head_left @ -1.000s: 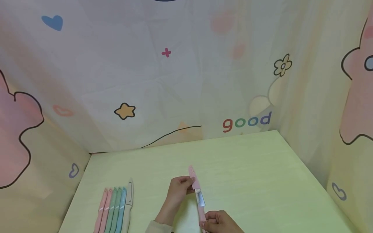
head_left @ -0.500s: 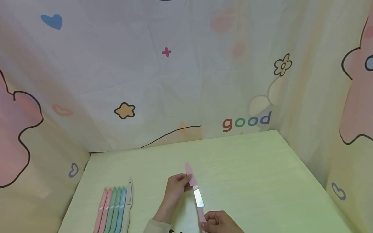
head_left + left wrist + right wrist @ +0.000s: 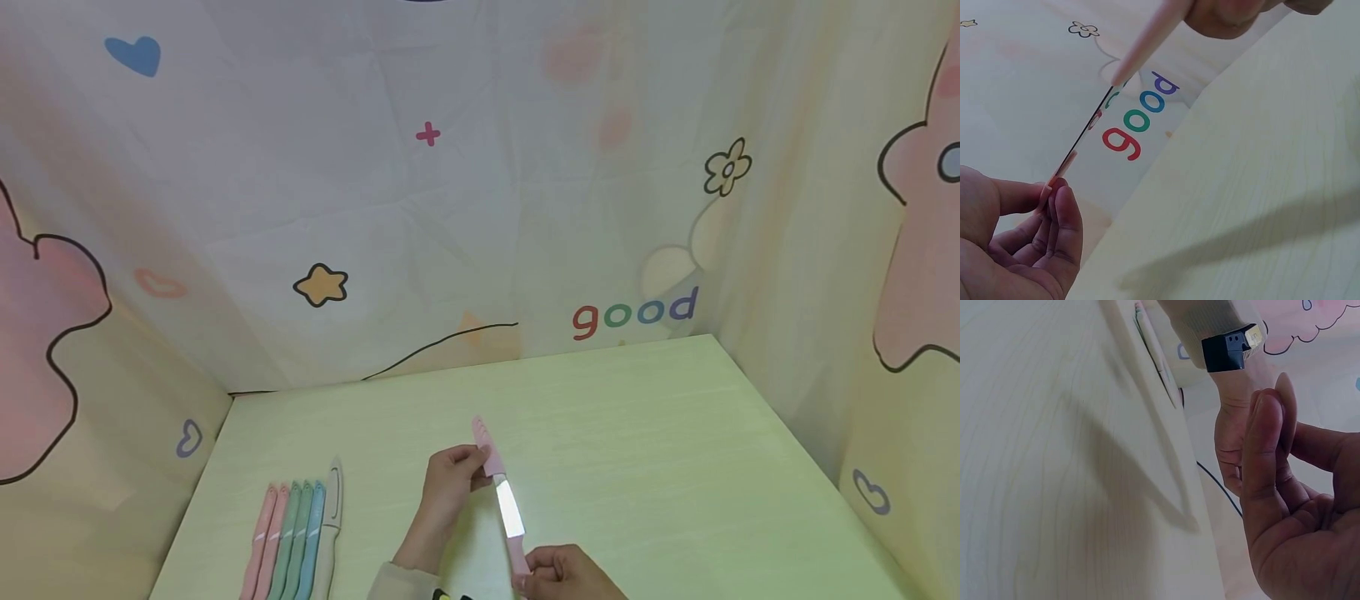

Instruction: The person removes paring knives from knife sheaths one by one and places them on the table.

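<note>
My left hand [image 3: 448, 482] pinches the pink sheath [image 3: 488, 450] of a knife between thumb and fingers. The pink handle [image 3: 517, 552] is gripped by my right hand [image 3: 567, 573] near the bottom edge of the head view. Between the two hands, a bright stretch of the knife's blade [image 3: 510, 510] shows, its far part still inside the sheath. Seen edge-on in the left wrist view, the handle [image 3: 1150, 40] slants down to the sheath in my left fingers. In the right wrist view, thumb and fingers hold the handle [image 3: 1288, 412], and its shadow falls on the table.
On the left of the pale green table [image 3: 637, 433] lie several sheathed knives side by side: pink knives [image 3: 264, 533], green knives [image 3: 294, 533], a blue knife [image 3: 312, 533] and a longer off-white knife [image 3: 330, 533]. A printed curtain [image 3: 465, 208] encloses the table's back and sides.
The sheath and my left hand have moved up and slightly left, away from the handle. More of the blade shows than before. My right hand has stayed almost still.
</note>
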Available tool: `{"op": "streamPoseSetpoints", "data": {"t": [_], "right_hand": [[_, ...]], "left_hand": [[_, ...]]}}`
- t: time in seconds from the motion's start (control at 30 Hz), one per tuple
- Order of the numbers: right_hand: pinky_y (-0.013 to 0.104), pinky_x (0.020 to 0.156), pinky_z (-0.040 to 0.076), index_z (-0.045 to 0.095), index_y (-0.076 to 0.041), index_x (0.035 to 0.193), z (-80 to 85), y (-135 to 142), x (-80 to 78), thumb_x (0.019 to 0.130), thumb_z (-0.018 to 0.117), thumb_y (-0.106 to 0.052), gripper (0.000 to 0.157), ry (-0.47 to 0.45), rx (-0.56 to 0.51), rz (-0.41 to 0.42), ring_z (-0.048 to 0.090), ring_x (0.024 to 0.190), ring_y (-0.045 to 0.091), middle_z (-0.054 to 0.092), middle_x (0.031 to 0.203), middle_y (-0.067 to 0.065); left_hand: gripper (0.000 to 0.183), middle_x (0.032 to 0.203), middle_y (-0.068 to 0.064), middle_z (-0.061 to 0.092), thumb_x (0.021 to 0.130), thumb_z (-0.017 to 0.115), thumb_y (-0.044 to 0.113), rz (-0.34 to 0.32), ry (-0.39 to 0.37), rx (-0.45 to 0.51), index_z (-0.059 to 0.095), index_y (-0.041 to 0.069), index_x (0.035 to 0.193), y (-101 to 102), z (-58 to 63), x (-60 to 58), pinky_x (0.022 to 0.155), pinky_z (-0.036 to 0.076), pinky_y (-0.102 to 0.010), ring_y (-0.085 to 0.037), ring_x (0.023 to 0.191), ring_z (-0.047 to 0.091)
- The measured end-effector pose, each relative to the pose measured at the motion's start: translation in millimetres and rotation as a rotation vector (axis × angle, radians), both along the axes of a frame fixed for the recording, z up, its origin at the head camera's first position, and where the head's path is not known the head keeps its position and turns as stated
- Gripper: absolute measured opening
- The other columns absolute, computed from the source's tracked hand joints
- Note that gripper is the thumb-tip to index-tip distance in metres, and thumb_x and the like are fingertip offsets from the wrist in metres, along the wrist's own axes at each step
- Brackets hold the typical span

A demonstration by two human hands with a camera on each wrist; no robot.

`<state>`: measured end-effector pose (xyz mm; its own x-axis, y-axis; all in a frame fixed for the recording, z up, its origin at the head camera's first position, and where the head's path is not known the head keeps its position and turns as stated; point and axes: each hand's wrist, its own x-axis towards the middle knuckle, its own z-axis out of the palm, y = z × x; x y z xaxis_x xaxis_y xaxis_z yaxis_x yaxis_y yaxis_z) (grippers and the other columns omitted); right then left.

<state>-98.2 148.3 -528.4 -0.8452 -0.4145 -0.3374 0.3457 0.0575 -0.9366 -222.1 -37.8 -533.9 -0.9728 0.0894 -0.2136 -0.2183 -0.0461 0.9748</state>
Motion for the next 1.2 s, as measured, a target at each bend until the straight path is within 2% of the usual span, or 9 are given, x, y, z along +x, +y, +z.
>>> {"op": "streamPoseSetpoints", "data": {"t": [0.3, 0.47, 0.7, 1.0, 1.2], "right_hand": [[0.015, 0.052, 0.045, 0.072, 0.003, 0.098, -2.8, -0.9, 1.0, 0.095, 0.071, -0.018, 0.021, -0.003, 0.015, -0.008, 0.057, 0.059, 0.001, 0.07, 0.07, -0.005], [0.015, 0.053, 0.045, 0.071, 0.006, 0.099, -5.7, 0.8, 1.4, 0.097, 0.069, -0.018, 0.024, 0.006, -0.017, 0.018, 0.058, 0.06, 0.0, 0.07, 0.069, -0.007], [0.013, 0.052, 0.044, 0.062, 0.021, 0.104, -8.9, 3.6, 2.2, 0.098, 0.067, -0.016, 0.038, 0.063, -0.048, 0.064, 0.055, 0.058, -0.003, 0.068, 0.068, -0.009], [0.014, 0.052, 0.044, 0.065, 0.017, 0.101, -7.2, 7.0, 1.4, 0.096, 0.069, -0.016, 0.034, 0.084, -0.004, 0.037, 0.054, 0.058, 0.0, 0.069, 0.071, -0.007], [0.014, 0.05, 0.042, 0.063, 0.019, 0.104, -6.4, 13.0, -1.0, 0.098, 0.069, -0.016, 0.036, 0.07, -0.009, 0.023, 0.051, 0.056, 0.001, 0.067, 0.07, -0.005]], "left_hand": [[0.027, 0.091, -0.008, 0.073, 0.102, 0.065, 0.013, 0.03, 0.009, 0.004, 0.071, -0.011, 0.113, -1.8, -0.1, -0.1, 0.073, 0.063, -0.023, -0.01, 0.074, 0.068], [0.027, 0.089, -0.007, 0.071, 0.102, 0.065, 0.012, 0.051, 0.014, 0.024, 0.071, -0.011, 0.113, -3.5, 0.1, -1.9, 0.072, 0.062, -0.022, -0.01, 0.075, 0.066], [0.026, 0.087, -0.006, 0.069, 0.102, 0.064, 0.01, 0.081, 0.006, 0.039, 0.07, -0.013, 0.113, -6.7, -0.9, -6.0, 0.072, 0.062, -0.022, -0.01, 0.074, 0.066], [0.027, 0.088, -0.006, 0.07, 0.103, 0.063, 0.01, 0.069, 0.014, 0.039, 0.069, -0.013, 0.114, -9.1, -0.7, -6.6, 0.072, 0.062, -0.021, -0.01, 0.076, 0.066], [0.026, 0.087, -0.005, 0.07, 0.102, 0.064, 0.01, 0.06, 0.018, 0.037, 0.07, -0.013, 0.114, -8.4, -2.1, -6.2, 0.071, 0.062, -0.021, -0.009, 0.074, 0.066]]}}
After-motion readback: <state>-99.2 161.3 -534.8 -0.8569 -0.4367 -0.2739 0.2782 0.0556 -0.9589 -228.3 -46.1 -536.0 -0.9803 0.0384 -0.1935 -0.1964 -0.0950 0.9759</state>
